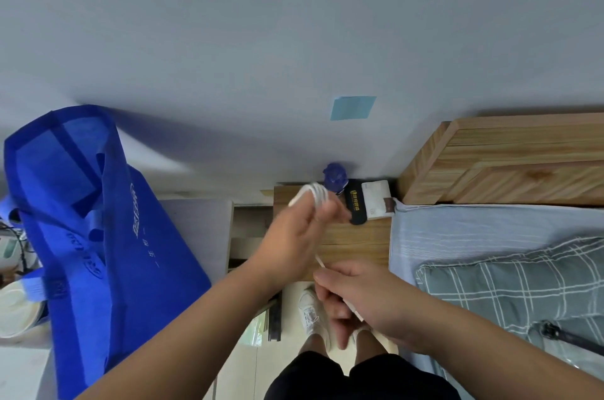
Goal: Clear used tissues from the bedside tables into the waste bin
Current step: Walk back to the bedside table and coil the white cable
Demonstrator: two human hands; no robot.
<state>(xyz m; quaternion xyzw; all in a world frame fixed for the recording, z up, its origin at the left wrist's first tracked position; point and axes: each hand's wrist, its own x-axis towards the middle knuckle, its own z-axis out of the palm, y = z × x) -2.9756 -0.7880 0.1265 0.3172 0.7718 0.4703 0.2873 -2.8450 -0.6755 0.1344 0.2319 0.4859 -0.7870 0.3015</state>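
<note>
white cable (312, 194): light, limp, best taken by its coils. left grip (294, 236) clasps coils over bedside surface (359, 242); right grip (359, 295) pinches tail. tissues unseen.

**Blur, occlusion, crops**

L hand (291, 239) fingers (330, 213) motion-blurred; can't tell how they pinch the white cable (309, 194) loops. R hand (366, 298) covers cable's lower run. Purple obj (334, 174) behind loops, partly hidden, can't ID. Gold print on black case (355, 205) too small to read. Both hands hide desk (359, 242) front edge. Blue bag (98, 236) cropped at bottom edge; pale bowl (16, 308) cut by left edge; bed (490, 236) runs off right.
</note>
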